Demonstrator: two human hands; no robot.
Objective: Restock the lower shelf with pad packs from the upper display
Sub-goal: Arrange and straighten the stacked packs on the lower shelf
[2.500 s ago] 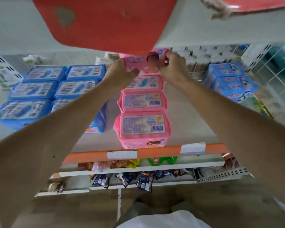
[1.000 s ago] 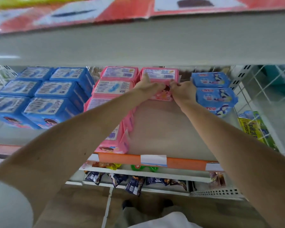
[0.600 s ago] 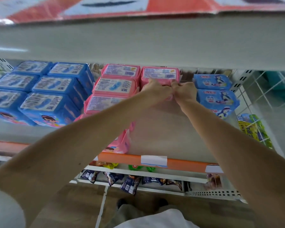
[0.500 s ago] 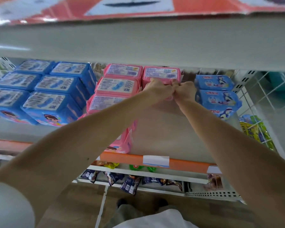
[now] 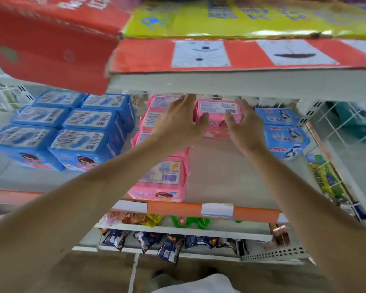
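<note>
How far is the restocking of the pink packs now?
Done: a pink pack stands at the back of the shelf, beside a full pink row. In hand: nothing; the left hand and right hand are open, flanking that pack. Left: the bare shelf in front of it, to fill with more packs.

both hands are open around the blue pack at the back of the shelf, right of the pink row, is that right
Not quite: the pack between the hands is pink, not blue, as the head view shows. The rest stands: the left hand and right hand are open on either side of it, at the back of the shelf, right of the pink row.
</note>
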